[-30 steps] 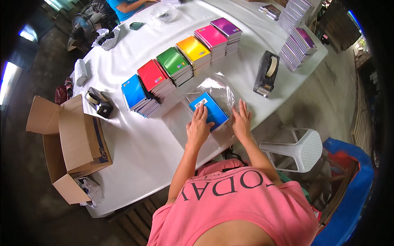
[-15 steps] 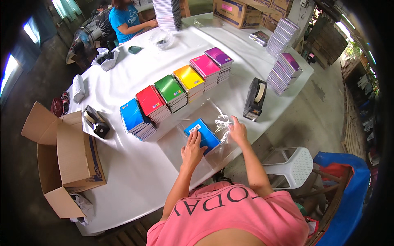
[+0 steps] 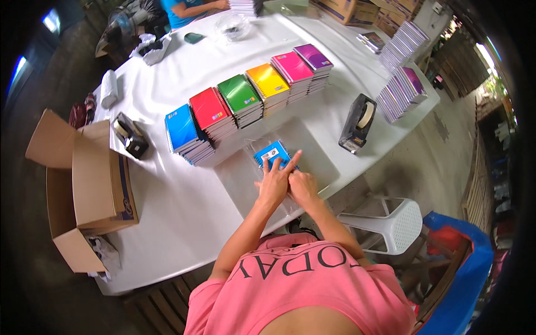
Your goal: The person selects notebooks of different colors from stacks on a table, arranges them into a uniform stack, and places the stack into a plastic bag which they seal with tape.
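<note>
A small blue spiral notebook [image 3: 277,149] with a white label lies on a clear plastic sheet near the table's front edge. My left hand [image 3: 273,183] rests over its near part, fingers spread and pointing away from me. Close against it on the right, my right hand [image 3: 303,186] is closed, its fingertips tucked out of sight by the left hand's fingers. Whatever it pinches is hidden. Clear plastic [image 3: 286,207] shows below the hands. Behind the notebook runs a slanting row of notebook stacks: blue [image 3: 181,127], red [image 3: 210,106], green [image 3: 239,92], yellow [image 3: 267,80], pink [image 3: 291,66] and purple [image 3: 312,57].
A black tape dispenser [image 3: 357,123] stands on the right, another [image 3: 130,135] on the left beside an open cardboard box [image 3: 95,184]. Tall notebook stacks [image 3: 399,95] rise at the right edge. A white stool [image 3: 399,226] is at front right. Another person's arm [image 3: 198,8] shows at the far side.
My right hand has come left from the plastic beside the notebook to meet my left hand. My left hand's fingers have spread. The view has shifted, so the table's far side sits higher.
</note>
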